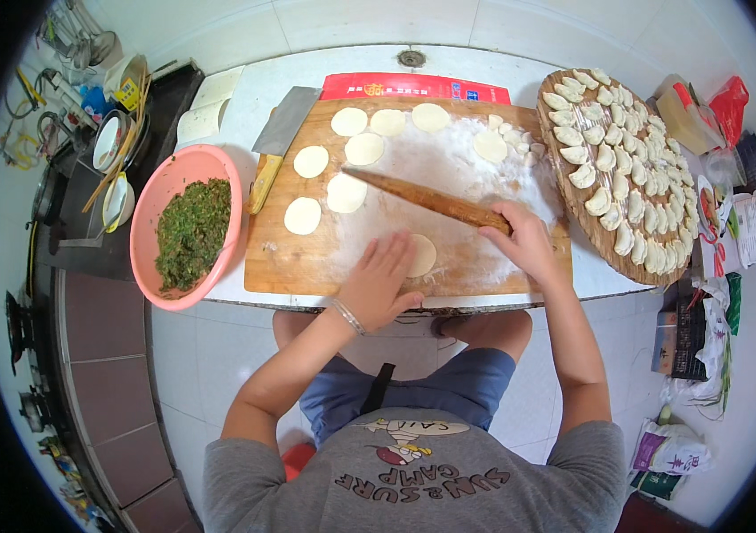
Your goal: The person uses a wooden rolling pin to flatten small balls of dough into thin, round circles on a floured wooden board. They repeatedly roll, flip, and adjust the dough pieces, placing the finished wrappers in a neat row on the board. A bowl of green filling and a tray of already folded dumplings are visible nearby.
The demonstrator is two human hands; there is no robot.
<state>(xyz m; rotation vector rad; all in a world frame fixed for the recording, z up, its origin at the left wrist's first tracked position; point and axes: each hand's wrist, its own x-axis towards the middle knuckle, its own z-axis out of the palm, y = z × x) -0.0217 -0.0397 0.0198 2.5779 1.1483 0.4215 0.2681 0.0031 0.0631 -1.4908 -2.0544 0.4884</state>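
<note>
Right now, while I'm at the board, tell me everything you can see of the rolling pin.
The rolling pin is a plain, long brown stick, apparently wooden, thicker toward its right end and tapering to a narrow left tip. It slants across the floury cutting board, tip farther from you. Your right hand grips the thick end; the tip appears between two dough circles. Whether it touches the board or hangs just above it, I can't tell.
</note>
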